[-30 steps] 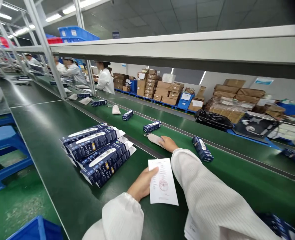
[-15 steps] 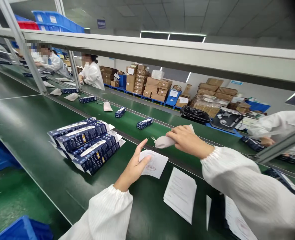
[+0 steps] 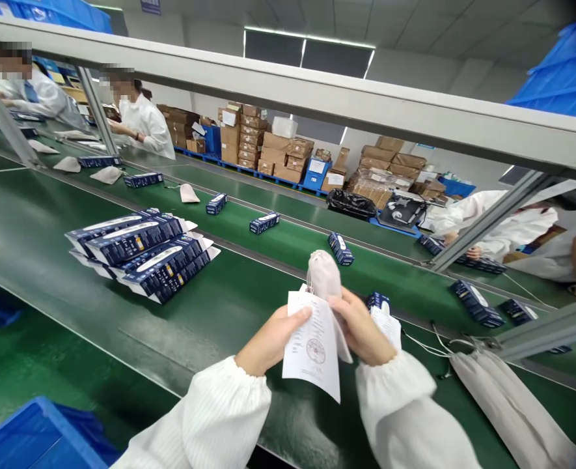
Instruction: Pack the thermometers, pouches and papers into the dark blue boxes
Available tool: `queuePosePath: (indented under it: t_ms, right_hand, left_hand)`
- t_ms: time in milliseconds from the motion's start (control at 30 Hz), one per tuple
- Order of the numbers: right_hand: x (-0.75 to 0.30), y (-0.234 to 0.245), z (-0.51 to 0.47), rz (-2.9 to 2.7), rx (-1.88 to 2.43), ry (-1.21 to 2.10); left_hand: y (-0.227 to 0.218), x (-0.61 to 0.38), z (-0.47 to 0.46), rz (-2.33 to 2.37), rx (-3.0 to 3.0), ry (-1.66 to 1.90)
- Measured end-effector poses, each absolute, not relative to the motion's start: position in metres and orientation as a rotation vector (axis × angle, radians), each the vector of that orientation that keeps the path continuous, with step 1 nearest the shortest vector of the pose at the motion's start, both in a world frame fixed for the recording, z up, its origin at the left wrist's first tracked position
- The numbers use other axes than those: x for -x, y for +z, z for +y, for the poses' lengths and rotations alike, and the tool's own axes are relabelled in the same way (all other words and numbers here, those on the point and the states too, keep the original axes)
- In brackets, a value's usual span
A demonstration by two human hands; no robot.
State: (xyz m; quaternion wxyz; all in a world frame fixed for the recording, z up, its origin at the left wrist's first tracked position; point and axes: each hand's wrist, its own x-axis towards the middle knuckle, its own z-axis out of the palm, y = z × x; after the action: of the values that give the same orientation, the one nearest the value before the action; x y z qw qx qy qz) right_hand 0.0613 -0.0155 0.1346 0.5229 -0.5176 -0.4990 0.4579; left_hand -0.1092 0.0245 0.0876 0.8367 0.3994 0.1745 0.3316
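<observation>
My left hand pinches a printed paper sheet with a red round stamp, thumb on its face. Behind the sheet, my right hand grips a pale drawstring pouch, its rounded, filled end pointing up. Paper and pouch overlap in front of me, above the green work surface. Just behind my right hand lie more papers and a blue box, partly hidden by the hand.
Several blue printed boxes with open flaps are stacked at left. Along the green belt lie boxes and pouches. Long pale pouches lie at right. A metal rail crosses above. Co-workers sit across the belt.
My right hand has brought the pouch over to the left hand and turned it upright. The left hand has lifted the sheet up against it. My view has shifted to the right.
</observation>
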Motion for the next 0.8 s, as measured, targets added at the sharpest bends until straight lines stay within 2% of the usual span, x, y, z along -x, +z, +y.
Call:
queuePosePath:
  t_ms: [133,300,567,700,800]
  right_hand:
    - [-0.039,0.114,-0.027,-0.989,1.150,1.038]
    - [-0.026,0.109,-0.039,-1.271,1.333,0.805]
    - [-0.018,0.100,-0.049,-1.488,1.625,0.447]
    - [-0.010,0.094,-0.054,-1.506,1.788,0.195]
    - [-0.010,0.090,-0.056,-1.604,1.755,0.062]
  left_hand:
    - [0.075,0.105,0.019,0.515,-0.835,0.817]
    - [0.074,0.095,0.014,0.579,-0.717,1.014]
    - [0.082,0.079,-0.005,0.514,-0.525,1.058]
    - [0.085,0.079,-0.012,0.379,-0.600,1.021]
    - [0.088,0.084,-0.013,0.424,-0.709,1.031]
